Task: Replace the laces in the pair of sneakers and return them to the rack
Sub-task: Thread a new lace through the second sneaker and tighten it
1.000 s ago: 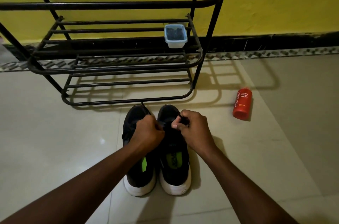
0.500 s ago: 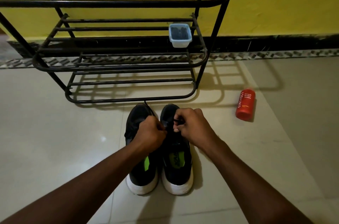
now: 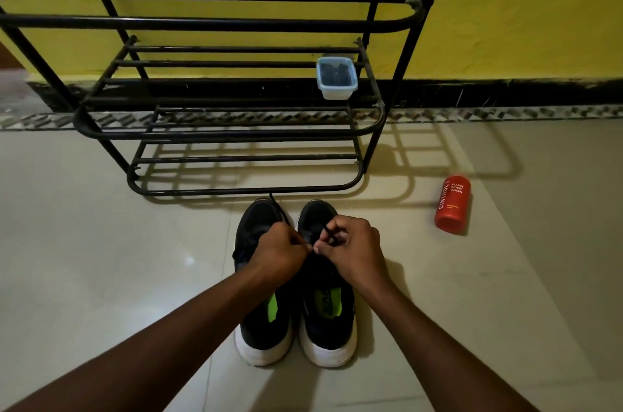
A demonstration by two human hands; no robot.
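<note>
Your black metal-tube shoe rack [image 3: 215, 20] fills the upper left and centre of the frame. Below it, on the pale tiled floor [image 3: 101, 243], the black white-soled left sneaker [image 3: 263, 327] points its toe at the rack. Over it your left hand [image 3: 279, 253] has its grip curled tight, pinching the thin black lace [image 3: 328, 233]. Your right hand [image 3: 354, 250] pinches a loop of that lace above the matching right sneaker [image 3: 328, 334]. A red body-wash bottle [image 3: 452, 202] lies at right.
</note>
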